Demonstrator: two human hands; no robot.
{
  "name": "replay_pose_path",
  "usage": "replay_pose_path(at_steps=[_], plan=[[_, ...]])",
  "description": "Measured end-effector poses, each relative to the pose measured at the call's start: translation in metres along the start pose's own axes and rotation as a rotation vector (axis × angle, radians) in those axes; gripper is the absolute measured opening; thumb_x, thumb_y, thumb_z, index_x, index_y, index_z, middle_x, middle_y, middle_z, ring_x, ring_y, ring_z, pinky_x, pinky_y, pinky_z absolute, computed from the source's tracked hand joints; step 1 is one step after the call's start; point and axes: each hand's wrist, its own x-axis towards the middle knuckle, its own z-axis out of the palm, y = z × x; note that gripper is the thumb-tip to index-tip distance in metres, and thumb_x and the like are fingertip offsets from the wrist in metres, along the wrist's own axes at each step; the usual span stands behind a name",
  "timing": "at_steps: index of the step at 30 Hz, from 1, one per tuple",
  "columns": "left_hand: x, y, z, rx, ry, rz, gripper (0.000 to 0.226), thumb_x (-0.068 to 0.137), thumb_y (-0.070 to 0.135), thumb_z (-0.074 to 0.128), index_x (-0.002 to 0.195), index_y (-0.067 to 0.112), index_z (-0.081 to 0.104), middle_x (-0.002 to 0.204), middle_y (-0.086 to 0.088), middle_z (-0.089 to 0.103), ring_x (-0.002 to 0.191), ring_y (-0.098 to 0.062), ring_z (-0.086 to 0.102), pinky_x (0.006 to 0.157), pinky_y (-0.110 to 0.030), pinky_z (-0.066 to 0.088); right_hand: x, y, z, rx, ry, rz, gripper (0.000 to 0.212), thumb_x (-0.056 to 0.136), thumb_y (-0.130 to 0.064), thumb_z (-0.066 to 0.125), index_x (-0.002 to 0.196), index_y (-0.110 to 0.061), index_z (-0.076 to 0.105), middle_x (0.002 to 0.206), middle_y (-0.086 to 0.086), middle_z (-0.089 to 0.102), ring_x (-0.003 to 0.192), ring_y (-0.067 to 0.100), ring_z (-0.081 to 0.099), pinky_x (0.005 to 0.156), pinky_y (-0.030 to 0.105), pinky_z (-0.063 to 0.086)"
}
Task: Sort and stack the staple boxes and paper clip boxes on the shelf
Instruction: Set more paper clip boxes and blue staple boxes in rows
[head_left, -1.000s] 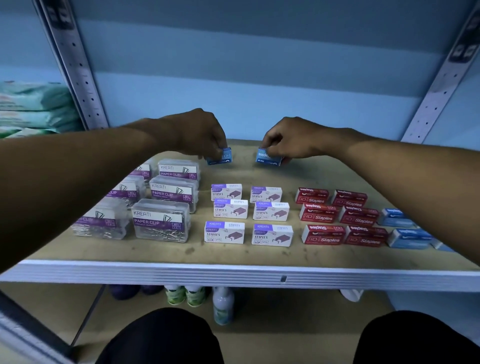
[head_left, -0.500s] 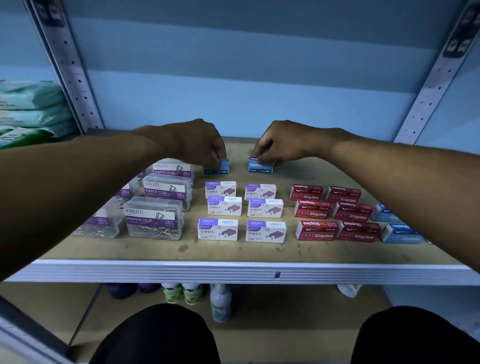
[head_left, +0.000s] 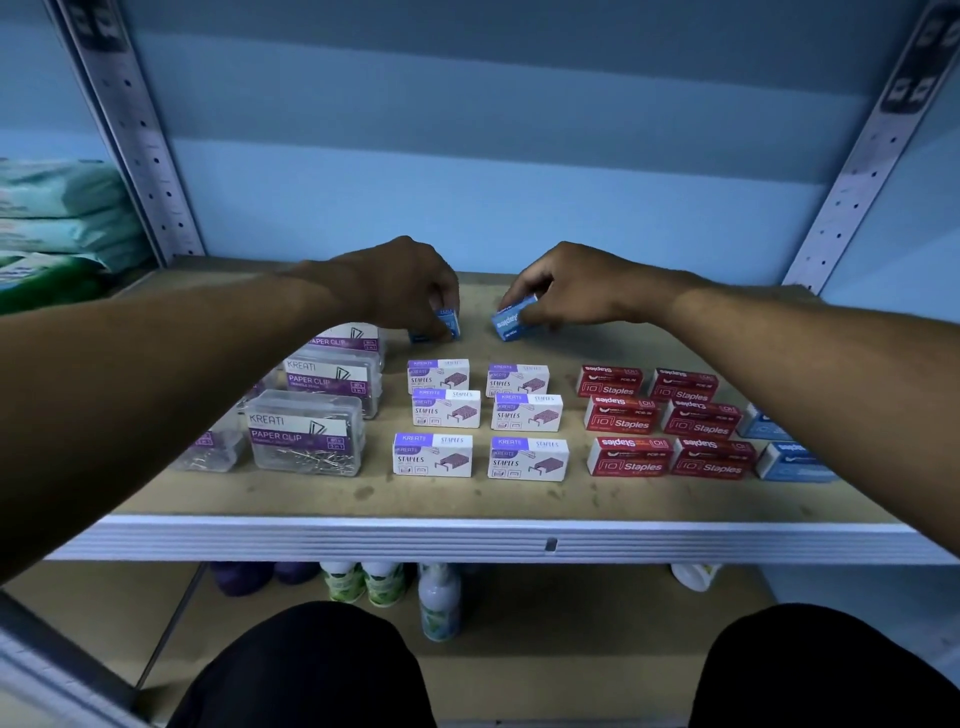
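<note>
Two hands reach to the back of the shelf (head_left: 467, 499). Each one holds a small blue box. The left hand (head_left: 400, 291) has its fingers pinched on one blue staple box (head_left: 448, 323), low by the shelf board. The right hand (head_left: 576, 291) is pinched on the other blue staple box (head_left: 511, 321), tipped up. In front sit clear paper clip boxes (head_left: 306, 434), white staple boxes (head_left: 480, 421) and red staple boxes (head_left: 665, 421) in rows.

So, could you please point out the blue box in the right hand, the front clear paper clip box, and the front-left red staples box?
Blue box (head_left: 511, 321), head view: its printed face.
Front paper clip box (head_left: 304, 434), head view: its purple label.
Front-left red staples box (head_left: 628, 457), head view: its top face.
</note>
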Motion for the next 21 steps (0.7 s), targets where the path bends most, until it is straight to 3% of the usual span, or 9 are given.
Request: replay_pose_path(at_steps=[2, 5, 8, 11, 14, 21], plan=[[0.000, 0.003, -0.003, -0.031, 0.027, -0.002, 0.023, 0.077, 0.031, 0.078, 0.097, 0.025, 0.070, 0.094, 0.005, 0.067, 0.090, -0.014, 0.061, 0.082, -0.030, 0.049, -0.001, -0.001, -0.002, 0.046, -0.003, 0.012, 0.025, 0.089, -0.016, 0.065, 0.107, -0.026, 0.079, 0.112, -0.001, 0.070, 0.092, 0.013, 0.070, 0.081, 0.031, 0.062], [-0.001, 0.008, -0.009, -0.104, 0.071, -0.016, 0.027, 0.077, 0.028, 0.078, 0.102, 0.025, 0.070, 0.094, 0.005, 0.067, 0.080, -0.007, 0.059, 0.080, -0.026, 0.046, -0.003, -0.005, -0.007, 0.054, -0.044, 0.015, 0.031, 0.089, -0.013, 0.064, 0.112, -0.028, 0.076, 0.112, 0.001, 0.070, 0.088, 0.010, 0.072, 0.073, 0.021, 0.061], [-0.004, 0.012, -0.013, -0.208, 0.105, -0.037, 0.027, 0.078, 0.022, 0.078, 0.104, 0.023, 0.071, 0.094, 0.005, 0.069, 0.072, 0.001, 0.057, 0.075, -0.020, 0.044, -0.005, -0.009, -0.014, -0.095, -0.083, 0.002, 0.042, 0.087, -0.015, 0.067, 0.123, -0.036, 0.069, 0.117, 0.000, 0.061, 0.088, 0.007, 0.066, 0.063, 0.012, 0.049], [-0.005, 0.012, -0.011, -0.293, 0.116, -0.068, 0.024, 0.078, 0.017, 0.077, 0.102, 0.022, 0.074, 0.093, 0.005, 0.072, 0.075, -0.001, 0.060, 0.071, -0.013, 0.042, -0.005, -0.011, -0.015, -0.212, -0.083, -0.002, 0.057, 0.084, -0.018, 0.071, 0.136, -0.039, 0.058, 0.113, -0.001, 0.058, 0.087, 0.007, 0.060, 0.065, 0.015, 0.043], [-0.009, 0.007, -0.012, -0.307, 0.107, -0.084, 0.019, 0.078, 0.017, 0.077, 0.096, 0.023, 0.075, 0.093, 0.006, 0.073, 0.083, -0.004, 0.063, 0.073, -0.015, 0.043, -0.003, -0.011, -0.012, -0.193, -0.095, -0.003, 0.065, 0.085, -0.018, 0.073, 0.144, -0.034, 0.050, 0.106, -0.006, 0.065, 0.083, 0.004, 0.062, 0.068, 0.017, 0.046], [-0.020, -0.012, -0.015, -0.218, 0.035, -0.118, 0.022, 0.076, 0.020, 0.080, 0.097, 0.024, 0.075, 0.092, 0.006, 0.073, 0.077, -0.001, 0.061, 0.070, -0.015, 0.041, 0.002, -0.013, -0.004, -0.119, -0.111, -0.007, 0.064, 0.084, -0.014, 0.076, 0.142, -0.027, 0.052, 0.093, -0.010, 0.073, 0.079, 0.004, 0.069, 0.068, 0.020, 0.052]])
